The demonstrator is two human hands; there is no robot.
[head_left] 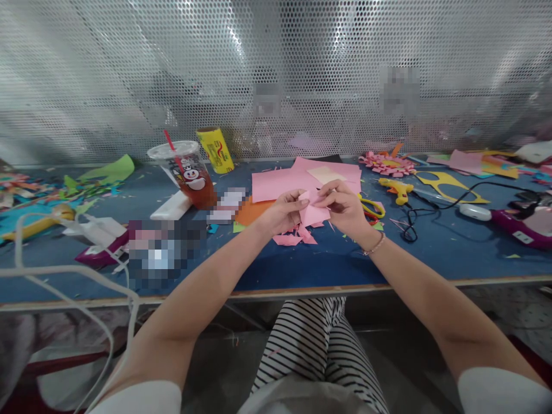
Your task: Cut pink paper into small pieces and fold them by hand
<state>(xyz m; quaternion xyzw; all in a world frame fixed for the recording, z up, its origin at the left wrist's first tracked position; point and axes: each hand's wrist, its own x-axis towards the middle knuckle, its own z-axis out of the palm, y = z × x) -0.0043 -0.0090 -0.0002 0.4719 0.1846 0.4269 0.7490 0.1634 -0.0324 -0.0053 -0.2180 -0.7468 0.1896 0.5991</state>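
Between my two hands is a small piece of pink paper (314, 214), raised over the blue table. My left hand (290, 210) pinches its left edge, thumb on top. Fingers of my right hand (344, 208) close on its upper right side. Pink paper scraps (295, 237) lie just below the hands. Behind them rest larger pink sheets (276, 183) with a cream piece (326, 174) on top. Scissors with yellow and red handles (371, 208) lie beside my right hand, partly hidden by it. An orange sheet (250, 211) shows near my left wrist.
A plastic cup with a brown drink (196, 178) and a yellow can (215, 150) stand at left. A yellow glue gun (397, 190) with a black cord lies at right, near cut yellow paper (448, 187). White cables (73, 273) hang at the left edge. Perforated metal (276, 75) stands behind.
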